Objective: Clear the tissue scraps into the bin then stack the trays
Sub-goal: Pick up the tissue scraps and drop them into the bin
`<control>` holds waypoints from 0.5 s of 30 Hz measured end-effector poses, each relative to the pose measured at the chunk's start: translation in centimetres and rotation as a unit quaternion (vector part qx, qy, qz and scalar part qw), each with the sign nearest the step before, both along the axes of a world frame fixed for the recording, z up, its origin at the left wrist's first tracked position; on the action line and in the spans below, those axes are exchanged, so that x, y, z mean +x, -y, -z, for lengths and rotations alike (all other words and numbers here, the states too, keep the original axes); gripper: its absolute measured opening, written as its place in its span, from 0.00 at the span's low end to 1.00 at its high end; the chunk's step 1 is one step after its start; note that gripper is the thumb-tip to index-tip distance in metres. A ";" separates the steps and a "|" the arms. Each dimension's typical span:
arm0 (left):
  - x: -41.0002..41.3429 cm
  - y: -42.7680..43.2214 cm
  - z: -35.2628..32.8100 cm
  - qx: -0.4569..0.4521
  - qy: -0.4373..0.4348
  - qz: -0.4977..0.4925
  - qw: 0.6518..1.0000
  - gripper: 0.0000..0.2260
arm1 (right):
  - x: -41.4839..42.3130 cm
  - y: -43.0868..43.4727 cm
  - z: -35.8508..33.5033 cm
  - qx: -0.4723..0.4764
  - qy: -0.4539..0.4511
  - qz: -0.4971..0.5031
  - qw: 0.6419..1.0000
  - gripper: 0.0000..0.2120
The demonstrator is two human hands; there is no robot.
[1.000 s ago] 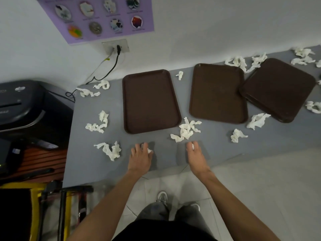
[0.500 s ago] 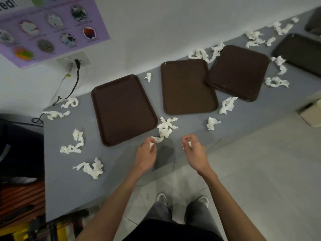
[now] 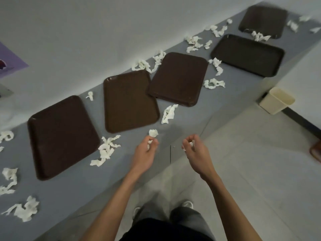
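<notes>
Several brown trays lie in a row on the grey table [image 3: 73, 193]: the nearest tray [image 3: 62, 136] at the left, a second tray [image 3: 128, 101], a third tray [image 3: 178, 79] overlapping its corner, and two more further right. White tissue scraps litter the table, among them a clump [image 3: 106, 150] by the nearest tray and a strip [image 3: 168, 113]. My left hand [image 3: 144, 153] pinches a small tissue scrap [image 3: 153, 133] above the table's front edge. My right hand [image 3: 196, 153] pinches another small scrap [image 3: 190, 144] just off the edge. A cream bin [image 3: 276, 101] stands on the floor at the right.
The wall runs close behind the trays. A purple poster [image 3: 10, 61] hangs at the left. Tiled floor [image 3: 243, 171] opens to the right between me and the bin. My feet [image 3: 163, 206] stand near the table's front edge.
Both hands have lifted off the table, each with a pinched scrap. My view has swung right, bringing two more trays and the bin into sight.
</notes>
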State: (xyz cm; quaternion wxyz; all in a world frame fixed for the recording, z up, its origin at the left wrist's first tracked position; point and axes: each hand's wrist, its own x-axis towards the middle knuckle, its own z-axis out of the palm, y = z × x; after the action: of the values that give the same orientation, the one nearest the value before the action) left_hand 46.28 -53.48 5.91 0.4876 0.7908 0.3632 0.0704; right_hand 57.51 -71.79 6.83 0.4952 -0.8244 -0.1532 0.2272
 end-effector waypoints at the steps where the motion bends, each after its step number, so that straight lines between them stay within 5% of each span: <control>1: 1.6 1.2 -0.1 0.001 0.003 0.006 1.000 0.09 | 1.5 1.3 -0.3 0.000 0.005 0.001 1.000 0.05; 15: 29.8 13.7 -1.1 -0.035 0.025 0.129 0.991 0.16 | 26.4 15.6 0.6 0.023 -0.022 0.138 0.990 0.06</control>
State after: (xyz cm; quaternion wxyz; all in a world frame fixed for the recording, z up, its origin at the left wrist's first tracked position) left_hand 76.07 -67.19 7.01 0.5288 0.8115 0.2482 0.0134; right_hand 83.93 -87.44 6.19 0.5440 -0.8208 -0.0321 0.1712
